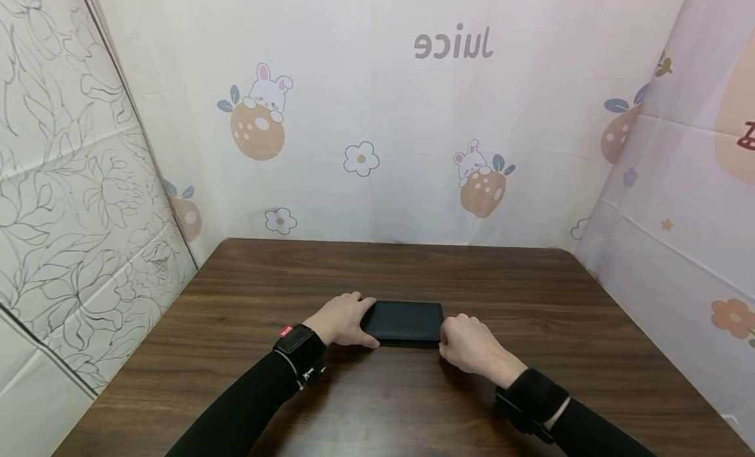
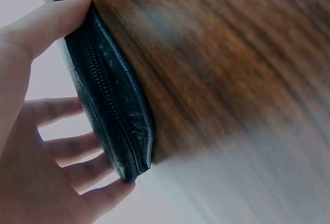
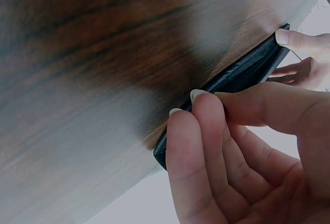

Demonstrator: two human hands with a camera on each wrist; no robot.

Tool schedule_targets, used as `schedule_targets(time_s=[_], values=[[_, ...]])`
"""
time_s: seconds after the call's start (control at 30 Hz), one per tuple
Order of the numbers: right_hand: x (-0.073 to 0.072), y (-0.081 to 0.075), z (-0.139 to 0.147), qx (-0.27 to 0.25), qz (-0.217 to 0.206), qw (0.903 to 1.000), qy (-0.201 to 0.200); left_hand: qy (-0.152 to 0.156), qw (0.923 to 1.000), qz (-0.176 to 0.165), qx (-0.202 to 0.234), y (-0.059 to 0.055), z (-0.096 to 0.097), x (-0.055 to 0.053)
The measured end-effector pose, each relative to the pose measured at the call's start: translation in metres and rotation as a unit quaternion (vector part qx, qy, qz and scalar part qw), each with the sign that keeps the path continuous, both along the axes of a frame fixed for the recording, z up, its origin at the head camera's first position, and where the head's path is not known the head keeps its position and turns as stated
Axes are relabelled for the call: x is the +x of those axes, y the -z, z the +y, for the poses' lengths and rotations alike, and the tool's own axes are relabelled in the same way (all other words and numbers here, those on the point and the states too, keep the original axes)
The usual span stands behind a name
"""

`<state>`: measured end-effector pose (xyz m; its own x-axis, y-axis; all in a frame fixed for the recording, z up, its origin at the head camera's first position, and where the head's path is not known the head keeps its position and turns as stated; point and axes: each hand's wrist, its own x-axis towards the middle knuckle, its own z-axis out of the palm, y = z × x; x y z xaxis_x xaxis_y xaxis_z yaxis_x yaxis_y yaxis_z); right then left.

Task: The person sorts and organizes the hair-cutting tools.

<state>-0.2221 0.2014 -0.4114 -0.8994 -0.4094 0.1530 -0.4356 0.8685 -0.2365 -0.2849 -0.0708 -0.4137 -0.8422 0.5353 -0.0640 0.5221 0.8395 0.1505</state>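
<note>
A flat black zip wallet (image 1: 404, 322) lies on the wooden table in front of the person. My left hand (image 1: 344, 321) holds its left end, fingers spread. In the left wrist view the thumb (image 2: 77, 10) rests on the wallet's edge, and the other fingertips touch the opposite side, beside the zipper (image 2: 111, 100). At the right end is my right hand (image 1: 472, 345), its fingers curled. The right wrist view shows its thumb and index finger (image 3: 206, 110) pinching at the zipped edge of the wallet (image 3: 247, 74). Whatever lies between those fingertips is hidden.
The brown wood-grain table (image 1: 283, 267) extends around the wallet on all sides. A printed cloth (image 1: 366, 103) with rabbits and flowers hangs behind its far edge. Floral sheeting (image 1: 77, 181) stands on the left and more printed cloth (image 1: 666, 260) on the right.
</note>
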Motion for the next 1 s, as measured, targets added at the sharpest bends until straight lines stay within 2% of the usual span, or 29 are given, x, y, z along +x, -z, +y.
schedule_targets(time_s=[0.53,1.0], values=[[0.0007,-0.0011,-0.0006,-0.003,0.000,1.0000,-0.001,0.000,1.0000,-0.005,-0.005,-0.0005,0.0003,-0.0007],[0.0016,-0.0013,-0.0077,-0.006,-0.006,0.9998,-0.020,-0.001,1.0000,-0.007,-0.003,-0.0013,0.0010,-0.0003]])
